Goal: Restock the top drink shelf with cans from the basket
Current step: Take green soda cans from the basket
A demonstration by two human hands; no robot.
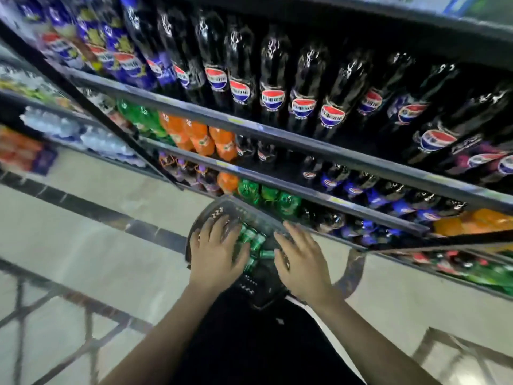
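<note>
Green cans [254,244] lying in a dark plastic basket [222,209] on the pale floor [91,240], close against the lowest drink shelves [319,190]. Left hand [215,252] and right hand [301,263] spread above the basket, fingers straight, each grip open and holding nothing. Dark cola bottles [272,90] ranged along the upper shelf; orange bottles [200,137] and green bottles [138,115] below.
</note>
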